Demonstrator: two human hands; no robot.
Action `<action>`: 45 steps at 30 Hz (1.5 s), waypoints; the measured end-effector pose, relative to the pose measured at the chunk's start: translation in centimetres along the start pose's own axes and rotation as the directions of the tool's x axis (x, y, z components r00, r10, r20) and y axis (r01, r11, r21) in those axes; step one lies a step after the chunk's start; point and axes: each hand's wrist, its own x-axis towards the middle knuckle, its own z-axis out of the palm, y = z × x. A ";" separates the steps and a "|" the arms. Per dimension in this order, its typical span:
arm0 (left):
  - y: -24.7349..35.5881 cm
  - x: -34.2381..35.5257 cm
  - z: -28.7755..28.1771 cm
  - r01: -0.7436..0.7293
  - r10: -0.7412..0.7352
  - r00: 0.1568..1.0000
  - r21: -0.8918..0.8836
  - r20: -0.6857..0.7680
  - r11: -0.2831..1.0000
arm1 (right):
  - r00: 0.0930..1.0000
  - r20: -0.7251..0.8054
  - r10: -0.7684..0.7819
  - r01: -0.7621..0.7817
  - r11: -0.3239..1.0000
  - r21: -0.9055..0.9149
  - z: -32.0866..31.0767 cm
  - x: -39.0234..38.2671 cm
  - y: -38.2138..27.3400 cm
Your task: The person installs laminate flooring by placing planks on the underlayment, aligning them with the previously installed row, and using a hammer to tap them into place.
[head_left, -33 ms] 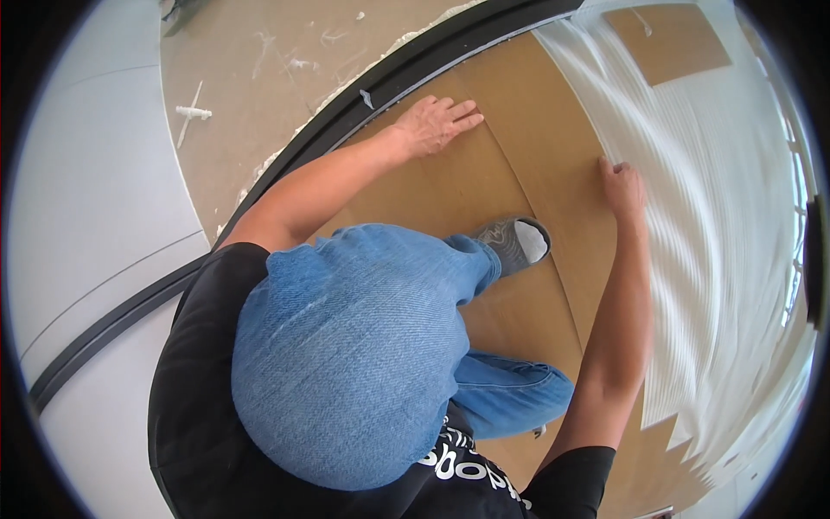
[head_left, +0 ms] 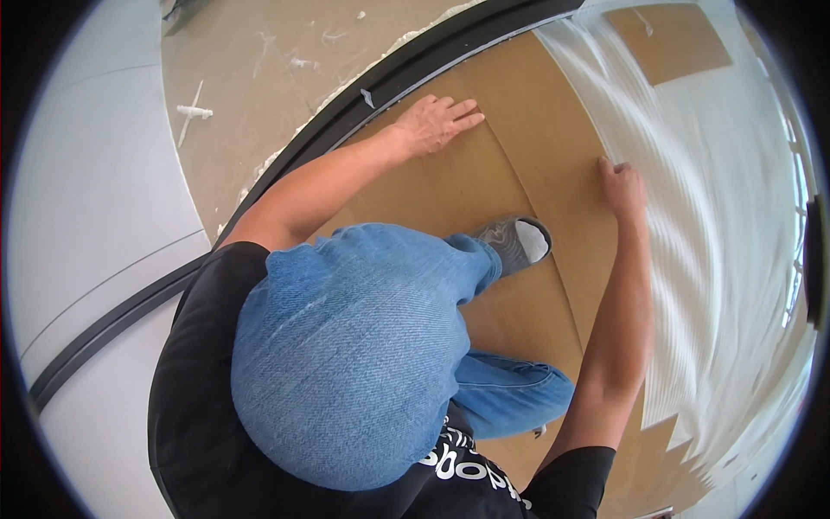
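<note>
Directly beneath left grip (head_left: 432, 126), brown board (head_left: 439, 192)

Pale grey flooring (head_left: 95, 173) with thin seams lies left, beside a white-smudged brown floor (head_left: 251, 112); a black rail (head_left: 419, 62) curves from near left toward the far side.

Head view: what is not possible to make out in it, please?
All in the head view:
Left hand: its back hides the palm.
Right hand: its back hides the curled fingers.
Brown boards: the blue jeans hide part.
Dark item, upper left: cut off by the upper edge.
</note>
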 end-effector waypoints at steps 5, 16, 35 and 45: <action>0.8 -0.4 0.5 0.107 -0.107 0.994 -0.011 0.001 0.994 | 0.999 -0.040 0.013 -0.010 0.997 0.078 0.4 -1.1 -0.1; -0.9 -0.5 0.3 0.070 -0.070 0.996 0.001 0.059 0.998 | 0.989 -0.146 -0.013 0.035 0.988 0.152 1.5 -1.3 0.1; -2.4 0.0 0.0 -0.002 -0.019 0.994 0.190 0.112 0.982 | 0.985 -0.170 -0.020 0.050 0.983 0.178 1.3 -1.5 0.4; -1.4 -0.4 0.5 0.302 -0.296 0.951 -0.070 0.090 0.951 | 0.991 -0.136 0.017 0.009 0.983 0.186 0.9 -1.9 -0.6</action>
